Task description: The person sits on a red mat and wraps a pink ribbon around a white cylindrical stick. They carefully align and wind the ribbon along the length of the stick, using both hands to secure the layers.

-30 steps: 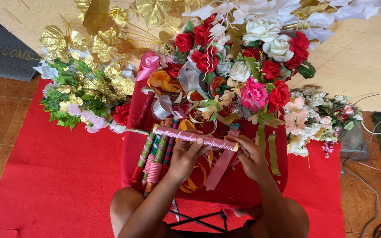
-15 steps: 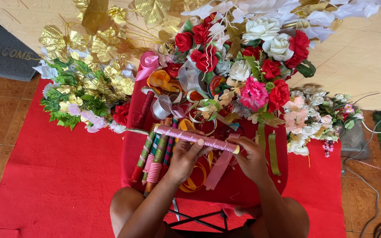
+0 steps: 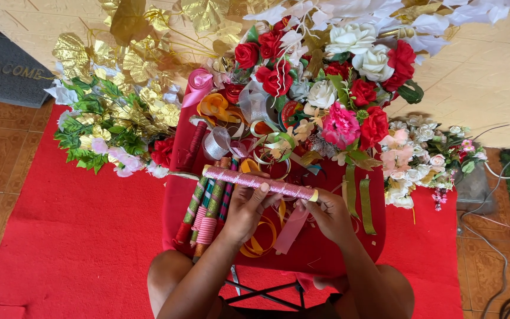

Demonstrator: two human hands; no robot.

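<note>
My left hand (image 3: 247, 208) grips the middle of a long stick wrapped in glittery pink ribbon (image 3: 259, 184), held level above a red stool (image 3: 326, 248). At the stick's right end my right hand (image 3: 330, 214) pinches it, with a loose pink ribbon tail (image 3: 292, 229) hanging below. Several other ribbon-wrapped sticks (image 3: 208, 208) in red, green and pink lie on the stool under my left wrist. An orange ribbon loop (image 3: 259, 242) sits beneath my hands.
Artificial roses in red, white and pink (image 3: 332, 77) pile at the stool's far side with ribbon rolls (image 3: 216, 142). Gold and green leaf sprays (image 3: 113, 100) lie left, small pale flowers (image 3: 414, 159) right. A red mat (image 3: 72, 236) covers the tiled floor; cables (image 3: 503, 236) trail at right.
</note>
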